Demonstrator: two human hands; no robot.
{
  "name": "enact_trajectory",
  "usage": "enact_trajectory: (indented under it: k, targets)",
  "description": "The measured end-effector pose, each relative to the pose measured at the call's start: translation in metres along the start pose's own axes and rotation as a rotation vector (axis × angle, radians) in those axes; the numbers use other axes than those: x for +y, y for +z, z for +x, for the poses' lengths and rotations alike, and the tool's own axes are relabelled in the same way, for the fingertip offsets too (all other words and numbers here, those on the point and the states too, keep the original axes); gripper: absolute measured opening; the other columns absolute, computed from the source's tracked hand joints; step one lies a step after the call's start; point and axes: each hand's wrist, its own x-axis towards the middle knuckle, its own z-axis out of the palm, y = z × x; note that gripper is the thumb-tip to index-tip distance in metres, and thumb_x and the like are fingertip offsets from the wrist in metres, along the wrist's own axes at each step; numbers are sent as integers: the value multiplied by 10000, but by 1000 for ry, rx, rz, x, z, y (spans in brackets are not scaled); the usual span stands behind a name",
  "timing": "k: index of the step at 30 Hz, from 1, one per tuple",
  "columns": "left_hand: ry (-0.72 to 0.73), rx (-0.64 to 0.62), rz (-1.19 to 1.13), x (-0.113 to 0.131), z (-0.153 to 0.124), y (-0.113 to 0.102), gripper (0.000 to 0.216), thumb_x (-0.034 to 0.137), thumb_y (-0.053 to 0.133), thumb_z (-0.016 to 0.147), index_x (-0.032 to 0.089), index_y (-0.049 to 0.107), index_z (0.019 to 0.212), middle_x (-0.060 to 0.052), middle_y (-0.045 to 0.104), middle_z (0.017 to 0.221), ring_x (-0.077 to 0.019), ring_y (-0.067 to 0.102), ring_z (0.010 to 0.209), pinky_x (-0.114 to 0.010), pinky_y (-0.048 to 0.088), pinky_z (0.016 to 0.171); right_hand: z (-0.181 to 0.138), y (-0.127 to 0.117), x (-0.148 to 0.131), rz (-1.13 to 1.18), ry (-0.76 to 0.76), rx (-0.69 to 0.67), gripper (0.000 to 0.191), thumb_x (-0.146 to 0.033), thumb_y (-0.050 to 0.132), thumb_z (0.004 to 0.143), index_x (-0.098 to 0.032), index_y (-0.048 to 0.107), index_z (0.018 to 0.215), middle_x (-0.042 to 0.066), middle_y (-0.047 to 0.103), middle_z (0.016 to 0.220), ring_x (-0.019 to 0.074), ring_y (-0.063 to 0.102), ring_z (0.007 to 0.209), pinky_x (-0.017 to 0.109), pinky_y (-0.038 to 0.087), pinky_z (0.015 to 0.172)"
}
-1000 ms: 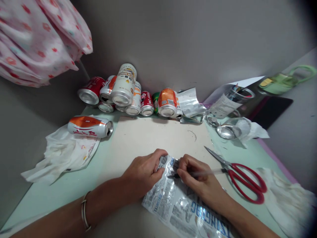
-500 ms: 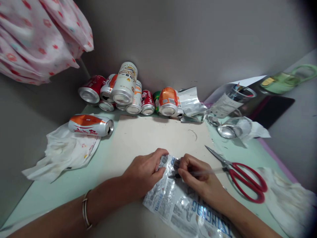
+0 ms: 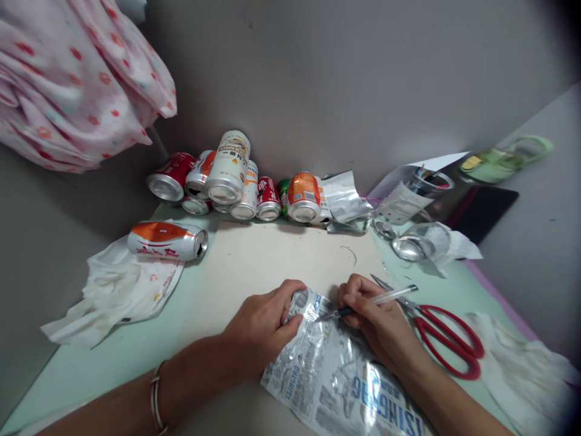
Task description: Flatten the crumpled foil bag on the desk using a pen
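Observation:
A flattened sheet cut from a printed aluminium can (image 3: pixel 313 375), with blue lettering, lies at a slant in front of me. My left hand (image 3: pixel 270 318) grips its upper left edge between thumb and fingers. In my right hand (image 3: pixel 370 309) is a pen (image 3: pixel 391 295) with a clear barrel and dark grip. Its tip rests on or just above the sheet, near the small blue mark at the top; contact is hard to tell. Scissors (image 3: pixel 447 345) with red handles lie beside my right wrist, blades pointing away.
Several drink cans (image 3: pixel 231 175) are piled along the wall. Another can (image 3: pixel 167 240) lies on crumpled tissue (image 3: pixel 111 278) at left. Silvery metal sheets (image 3: pixel 342 197), a pen cup (image 3: pixel 408 194) and cut can ends (image 3: pixel 411 247) stand at back right. Pink cloth (image 3: pixel 82 79) hangs upper left.
The pen has tilted, its back end rising in my right hand, and its tip has shifted slightly. My left hand keeps its hold. The whole view has shifted a little.

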Motion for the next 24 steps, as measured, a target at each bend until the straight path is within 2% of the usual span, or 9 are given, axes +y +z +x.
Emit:
enact_trajectory:
  k: [5, 12, 16, 19, 24]
  targets:
    - [22, 3, -18, -1, 1, 0, 429, 292, 532, 920, 268, 545, 1348, 52, 548, 802, -153, 542, 648, -285, 387, 659, 1, 0, -4, 23, -19, 3, 425, -407, 934, 713, -195, 570, 657, -52, 491, 613, 83, 377, 511, 202, 275, 478]
    - [66, 39, -31, 0, 1, -2, 414, 258, 548, 907, 248, 536, 1320, 58, 525, 807, -150, 540, 689, -271, 399, 690, -22, -5, -45, 32, -184, -6, 412, -398, 933, 721, -208, 577, 640, -65, 426, 587, 96, 341, 518, 217, 301, 480]
    - [95, 24, -27, 3, 1, -5, 410, 246, 548, 911, 245, 529, 1320, 66, 509, 798, -149, 542, 700, -267, 409, 706, -36, -14, -57, -45, -193, 13, 437, -420, 954, 712, -198, 585, 638, -56, 455, 604, 91, 363, 520, 214, 294, 476]
    - [110, -5, -21, 4, 0, -7, 424, 245, 556, 909, 252, 521, 1331, 70, 505, 785, -150, 536, 694, -263, 395, 692, -38, -18, -51, -99, -185, -18, 446, -447, 947, 727, -196, 586, 655, -51, 487, 624, 93, 407, 524, 219, 322, 489]
    - [105, -40, -12, 4, 0, -8, 437, 289, 554, 925, 252, 521, 1359, 60, 510, 801, -157, 543, 703, -267, 385, 684, -33, -17, -18, -279, -108, -151, 360, -501, 867, 837, -187, 694, 820, -22, 587, 683, 127, 525, 606, 255, 410, 588]
